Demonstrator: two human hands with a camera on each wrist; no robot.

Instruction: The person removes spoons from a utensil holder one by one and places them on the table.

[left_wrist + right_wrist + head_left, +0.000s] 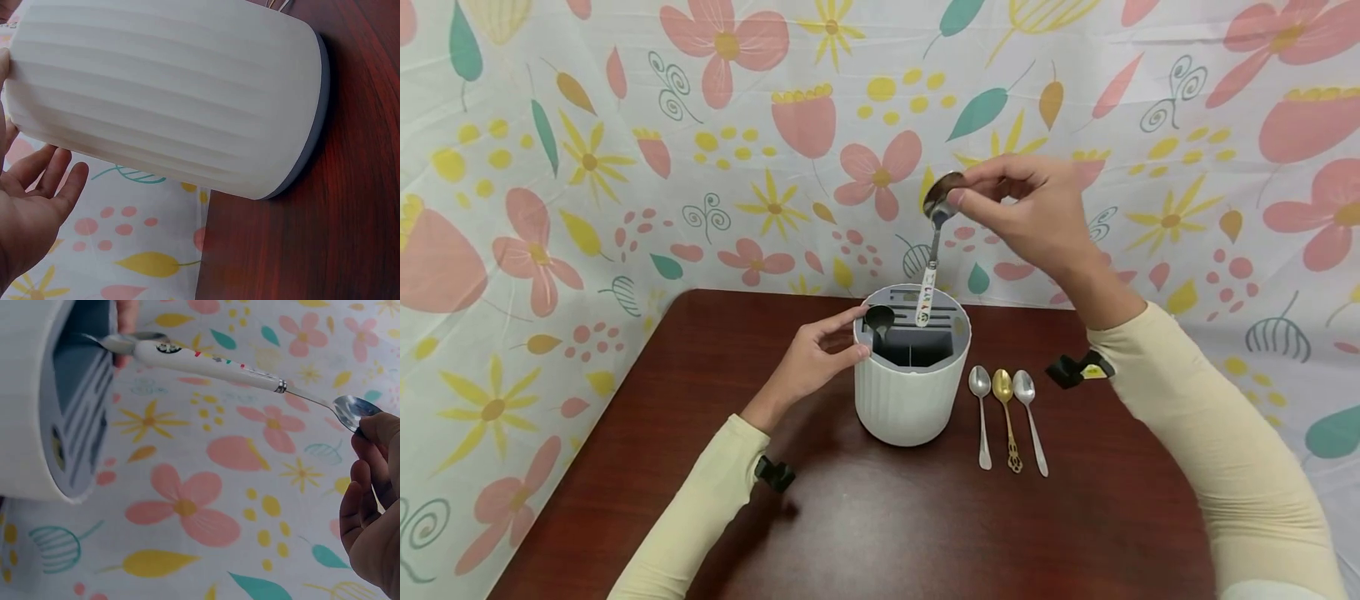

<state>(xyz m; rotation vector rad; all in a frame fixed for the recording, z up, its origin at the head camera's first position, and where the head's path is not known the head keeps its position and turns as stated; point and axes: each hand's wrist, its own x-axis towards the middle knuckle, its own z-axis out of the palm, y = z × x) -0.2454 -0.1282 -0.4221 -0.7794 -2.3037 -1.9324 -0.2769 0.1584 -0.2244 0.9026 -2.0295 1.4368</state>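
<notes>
My right hand [1030, 208] pinches a spoon [927, 283] by its bowl. The patterned white handle hangs downward, its end just over the opening of a white ribbed utensil holder [898, 408]. In the right wrist view that spoon's handle [219, 372] points at the holder [22, 412]. Against the holder's left rim rest the thumb and fingers of my left hand [808, 358]; the left wrist view shows its other fingers extended beside the wall. Another spoon, with a dark bowl [879, 317], stands inside the holder at the left, bowl up.
Three spoons lie side by side right of the holder: a silver one [980, 382], a gold one [1003, 387] and another silver one [1024, 387]. The holder has a divided grey insert with slots. Behind the dark wooden table [850, 533] hangs a floral cloth [880, 100].
</notes>
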